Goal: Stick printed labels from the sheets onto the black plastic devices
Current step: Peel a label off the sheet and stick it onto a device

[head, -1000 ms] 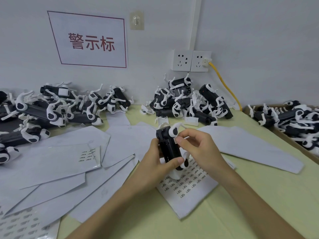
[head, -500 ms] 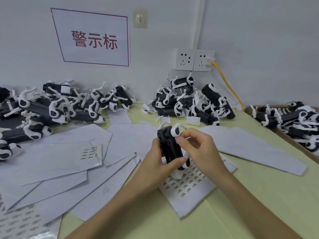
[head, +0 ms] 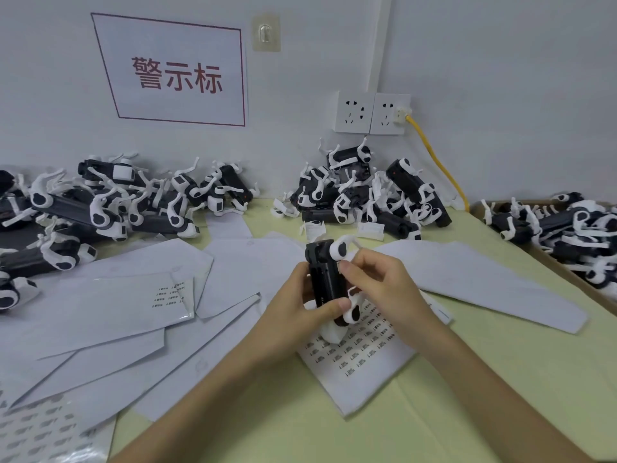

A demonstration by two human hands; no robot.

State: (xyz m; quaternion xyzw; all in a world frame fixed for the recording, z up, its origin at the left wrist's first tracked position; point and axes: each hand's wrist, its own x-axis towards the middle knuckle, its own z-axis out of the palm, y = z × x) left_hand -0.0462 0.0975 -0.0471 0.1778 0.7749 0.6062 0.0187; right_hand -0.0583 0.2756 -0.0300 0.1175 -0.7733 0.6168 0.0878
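Note:
My left hand (head: 293, 312) grips a black plastic device (head: 325, 279) with white clips, holding it upright over a label sheet (head: 360, 359). Its thumb lies across the device's lower end. My right hand (head: 377, 282) curls against the device's right side, with the thumb pressed on the black body just under the top white clip. No label shows between the fingers. The sheet under my hands carries several small printed labels. Another sheet (head: 170, 294) at the left has a few labels left.
Piles of the same black-and-white devices lie at the back left (head: 110, 208), back centre (head: 364, 192) and in a cardboard box (head: 567, 228) at the right. Peeled backing sheets (head: 100, 345) cover the left of the yellow-green table (head: 500, 379). A yellow cable (head: 437, 162) hangs from the wall socket.
My right thumb and fingers have moved in from holding a small label beside the device to pressing on its upper side. The left hand keeps its grip.

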